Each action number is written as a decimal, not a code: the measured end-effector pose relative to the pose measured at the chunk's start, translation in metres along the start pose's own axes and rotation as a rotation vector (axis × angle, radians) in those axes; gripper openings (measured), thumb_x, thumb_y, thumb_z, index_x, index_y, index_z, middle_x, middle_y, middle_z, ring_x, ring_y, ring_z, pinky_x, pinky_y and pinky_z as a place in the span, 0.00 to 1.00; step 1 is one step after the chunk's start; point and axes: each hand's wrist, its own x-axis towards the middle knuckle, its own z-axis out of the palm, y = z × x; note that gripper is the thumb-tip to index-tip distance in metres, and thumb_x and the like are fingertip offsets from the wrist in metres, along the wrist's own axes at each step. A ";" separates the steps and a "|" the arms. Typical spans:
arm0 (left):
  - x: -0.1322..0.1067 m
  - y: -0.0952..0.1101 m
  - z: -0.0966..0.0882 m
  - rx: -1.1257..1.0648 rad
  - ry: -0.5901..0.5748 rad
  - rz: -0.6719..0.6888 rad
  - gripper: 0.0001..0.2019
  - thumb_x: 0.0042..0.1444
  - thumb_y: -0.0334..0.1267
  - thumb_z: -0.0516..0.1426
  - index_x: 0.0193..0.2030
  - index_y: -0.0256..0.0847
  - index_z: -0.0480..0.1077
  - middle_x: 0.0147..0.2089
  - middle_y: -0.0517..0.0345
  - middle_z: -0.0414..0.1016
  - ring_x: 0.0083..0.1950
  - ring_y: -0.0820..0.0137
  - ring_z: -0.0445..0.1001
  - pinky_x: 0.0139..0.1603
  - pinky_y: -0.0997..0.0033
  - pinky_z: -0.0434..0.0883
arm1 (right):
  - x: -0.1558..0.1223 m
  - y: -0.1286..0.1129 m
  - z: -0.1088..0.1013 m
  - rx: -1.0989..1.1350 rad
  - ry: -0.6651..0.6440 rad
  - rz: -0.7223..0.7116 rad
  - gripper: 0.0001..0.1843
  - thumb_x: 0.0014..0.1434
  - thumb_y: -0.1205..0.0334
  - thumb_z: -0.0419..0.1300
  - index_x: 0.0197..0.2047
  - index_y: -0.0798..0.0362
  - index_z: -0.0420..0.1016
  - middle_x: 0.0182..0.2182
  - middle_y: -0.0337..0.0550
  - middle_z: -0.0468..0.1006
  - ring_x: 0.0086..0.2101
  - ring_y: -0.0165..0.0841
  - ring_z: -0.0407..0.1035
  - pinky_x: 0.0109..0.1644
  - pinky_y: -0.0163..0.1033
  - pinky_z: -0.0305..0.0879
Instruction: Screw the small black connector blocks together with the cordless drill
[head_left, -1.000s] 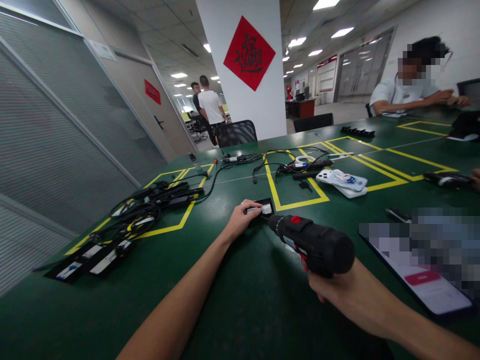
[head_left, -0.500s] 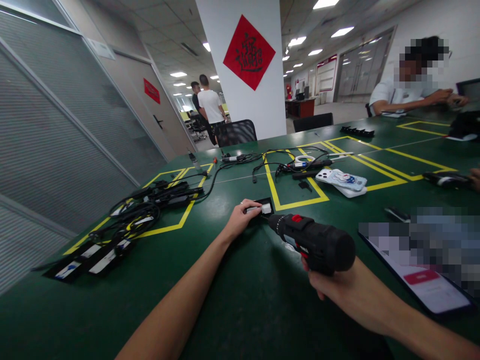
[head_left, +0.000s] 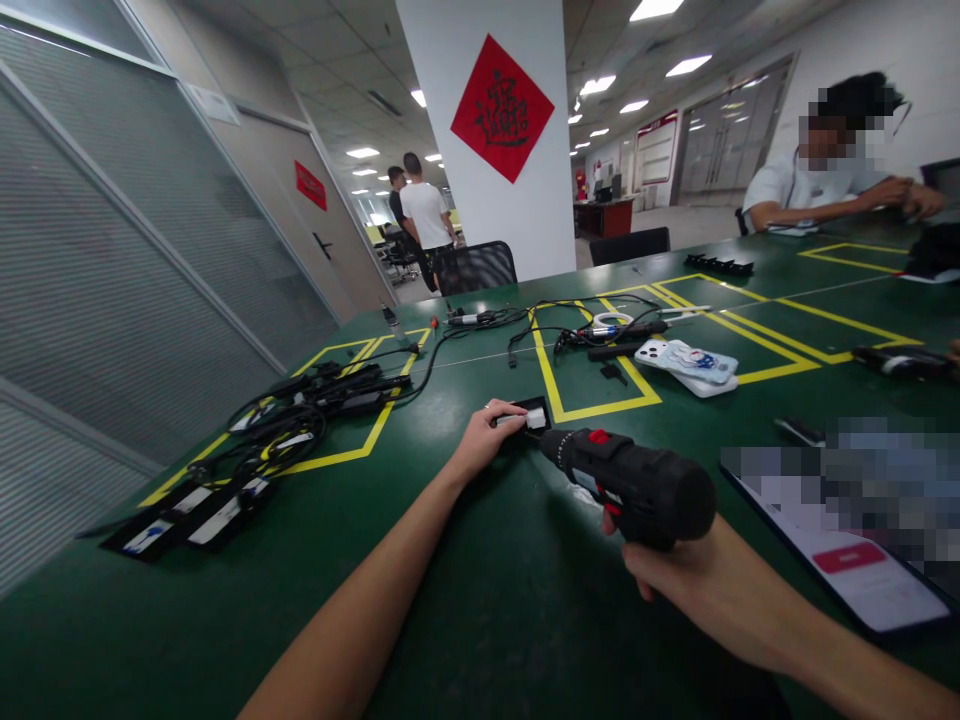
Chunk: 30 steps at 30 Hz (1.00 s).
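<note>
"What room is given?"
"The green table (head_left: 517, 620) is kept clear of objects at lower centre. That room is bounded at left by a cable heap (head_left: 352, 388) and at lower right by a tablet (head_left: 862, 590)."
"And the drill (head_left: 637, 485)?"
"It is gripped right of centre by the right hand (head_left: 679, 580), fingers wrapped round the handle. Its long axis is slanted toward the upper left, nose aimed at the black part (head_left: 541, 404)."
"Where is that placed?"
"Mid-frame, just beyond the nose. Its left end is covered by the left hand (head_left: 480, 440); whether it is pinched or only pressed cannot be told. Its long axis, partly hidden, is apparently set sideways."
"Anything smaller?"
"A white piece (head_left: 535, 418) is seen beside the left fingertips; contact with the nose cannot be made out."
</note>
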 end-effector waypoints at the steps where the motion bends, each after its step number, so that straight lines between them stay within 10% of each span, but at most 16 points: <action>1: 0.000 -0.001 0.000 -0.003 0.002 0.002 0.14 0.54 0.45 0.55 0.43 0.41 0.74 0.44 0.53 0.71 0.48 0.65 0.69 0.53 0.64 0.63 | 0.000 0.000 0.000 0.000 -0.001 0.004 0.10 0.50 0.69 0.54 0.38 0.53 0.67 0.18 0.29 0.62 0.21 0.26 0.57 0.23 0.31 0.50; 30: 0.002 0.001 0.000 0.009 0.025 0.001 0.14 0.52 0.45 0.56 0.40 0.40 0.75 0.43 0.53 0.73 0.47 0.65 0.70 0.51 0.65 0.66 | -0.002 0.008 0.009 -0.021 0.065 -0.229 0.10 0.49 0.71 0.54 0.37 0.53 0.69 0.24 0.35 0.71 0.25 0.29 0.66 0.27 0.33 0.59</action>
